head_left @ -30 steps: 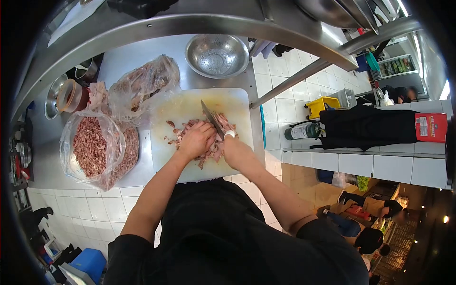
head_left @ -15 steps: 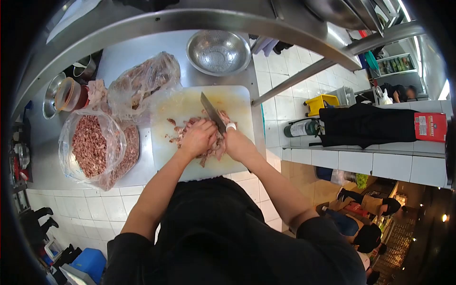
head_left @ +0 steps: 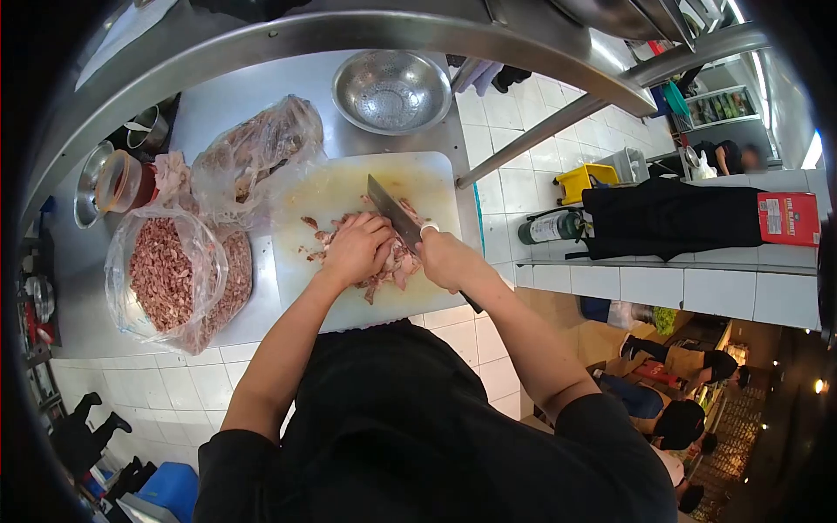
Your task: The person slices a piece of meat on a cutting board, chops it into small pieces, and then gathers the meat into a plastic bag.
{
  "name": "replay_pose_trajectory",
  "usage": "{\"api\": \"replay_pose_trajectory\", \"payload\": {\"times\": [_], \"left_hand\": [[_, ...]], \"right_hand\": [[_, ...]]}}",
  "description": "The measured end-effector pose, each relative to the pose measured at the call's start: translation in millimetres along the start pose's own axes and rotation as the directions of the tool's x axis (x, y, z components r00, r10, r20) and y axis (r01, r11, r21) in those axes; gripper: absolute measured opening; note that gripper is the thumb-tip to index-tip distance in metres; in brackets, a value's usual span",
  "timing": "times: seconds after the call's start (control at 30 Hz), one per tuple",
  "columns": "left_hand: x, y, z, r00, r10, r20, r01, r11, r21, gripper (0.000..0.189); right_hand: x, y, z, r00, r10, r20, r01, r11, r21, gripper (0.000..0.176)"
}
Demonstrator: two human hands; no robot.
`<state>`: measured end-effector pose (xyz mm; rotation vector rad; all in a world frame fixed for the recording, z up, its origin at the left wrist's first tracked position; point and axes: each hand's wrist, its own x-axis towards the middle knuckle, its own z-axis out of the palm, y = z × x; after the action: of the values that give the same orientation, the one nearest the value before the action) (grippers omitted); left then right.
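Chopping meat (head_left: 394, 266) at the middle of the cutting board (head_left: 340, 187) — pale pink with brown streaks, in ragged, wet-looking scraps, a few strays toward the board's left edge. Pinning the heap with the left hand (head_left: 356, 248), fingers curled onto it. Gripping the knife (head_left: 391, 209) with the right hand (head_left: 445, 260), clamped round the handle, blade slanting toward the board's far side. Beyond the board, a steel colander (head_left: 392, 91); left of it, two clear bags of meat (head_left: 166, 275).
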<state>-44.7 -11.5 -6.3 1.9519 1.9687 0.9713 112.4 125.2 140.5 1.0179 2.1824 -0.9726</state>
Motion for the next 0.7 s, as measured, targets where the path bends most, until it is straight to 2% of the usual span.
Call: {"api": "replay_pose_trajectory", "payload": {"times": [0.07,0.1,0.17,0.2,0.27,0.3,0.37,0.43,0.5,0.63,0.7], "left_hand": [[-1.0,8.0,-0.6,0.997,-0.01,-0.076,0.013,0.999,0.038,0.021],[-2.0,10.1,0.2,0.997,-0.012,-0.075,0.015,0.999,0.036,0.021],[-4.8,11.8,1.2,1.0,-0.004,-0.026,0.005,0.999,0.043,0.023],[-6.9,10.4,2.3,1.0,-0.008,-0.026,0.009,0.999,0.043,0.023],[-9.2,6.3,6.2,0.999,-0.032,-0.005,0.032,0.999,0.03,0.026],[-7.7,3.6,7.1,0.999,-0.031,-0.008,0.031,0.999,0.03,0.026],[-8.8,-3.0,8.9,0.999,-0.014,-0.037,0.013,0.999,-0.048,0.026],[-9.1,-5.1,4.2,1.0,0.014,0.008,-0.014,0.999,-0.035,0.025],[-3.9,-9.4,-3.9,0.997,0.06,0.049,-0.059,0.998,-0.013,0.024],[-5.6,-8.0,-3.7,0.997,0.048,0.053,-0.048,0.999,-0.001,0.025],[-8.2,-7.7,1.0,0.999,0.027,0.036,-0.027,1.0,0.012,0.026]], "right_hand": [[2.0,18.1,15.0,0.994,-0.085,-0.065,0.076,0.988,-0.133,0.025],[-0.2,24.3,23.4,0.994,-0.083,-0.063,0.074,0.988,-0.134,0.025],[-6.7,36.3,45.3,0.978,-0.134,-0.16,0.099,0.973,-0.209,0.024],[-5.4,43.0,61.4,0.978,-0.135,-0.157,0.1,0.972,-0.21,0.024],[6.0,55.9,97.2,0.964,-0.096,-0.248,0.059,0.986,-0.155,0.023],[9.7,53.3,104.2,0.945,-0.073,-0.319,0.041,0.993,-0.107,0.036],[29.1,61.6,96.7,0.933,-0.128,-0.335,0.099,0.99,-0.102,0.036],[23.1,53.6,78.6,0.917,-0.168,-0.362,0.148,0.986,-0.082,0.036],[3.8,36.6,51.4,0.951,-0.202,-0.236,0.168,0.973,-0.157,0.023],[7.0,43.2,85.0,0.952,-0.16,-0.263,0.125,0.982,-0.144,0.023],[28.7,59.4,114.9,0.913,-0.201,-0.355,0.159,0.977,-0.144,0.022]]}}
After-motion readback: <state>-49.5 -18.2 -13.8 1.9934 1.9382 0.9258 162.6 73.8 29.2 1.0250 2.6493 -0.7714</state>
